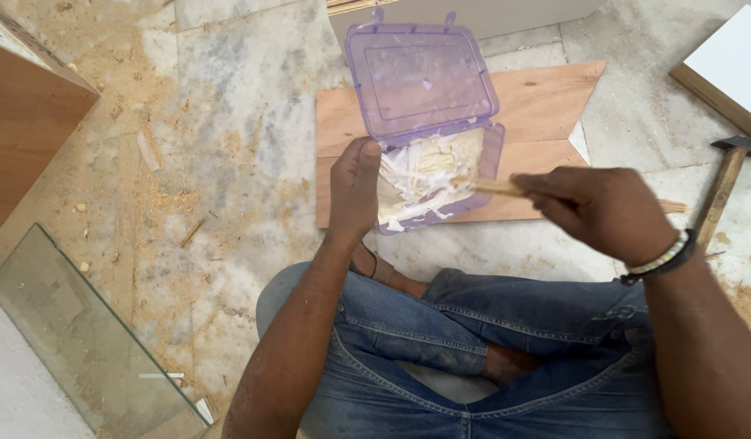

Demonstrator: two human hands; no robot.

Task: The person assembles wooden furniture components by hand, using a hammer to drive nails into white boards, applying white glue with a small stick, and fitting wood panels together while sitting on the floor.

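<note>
A purple see-through plastic box with its hinged lid flipped up rests on a plywood piece on the floor. Thick white paste fills the box. My left hand grips the box's left edge, thumb on the rim. My right hand holds a thin wooden stick whose tip reaches into the paste. I sit cross-legged in blue jeans just behind the box.
A hammer lies on the floor at the right, near a white-faced board. A glass sheet lies at the lower left and a wooden panel at the upper left. Sawdust covers the marble floor.
</note>
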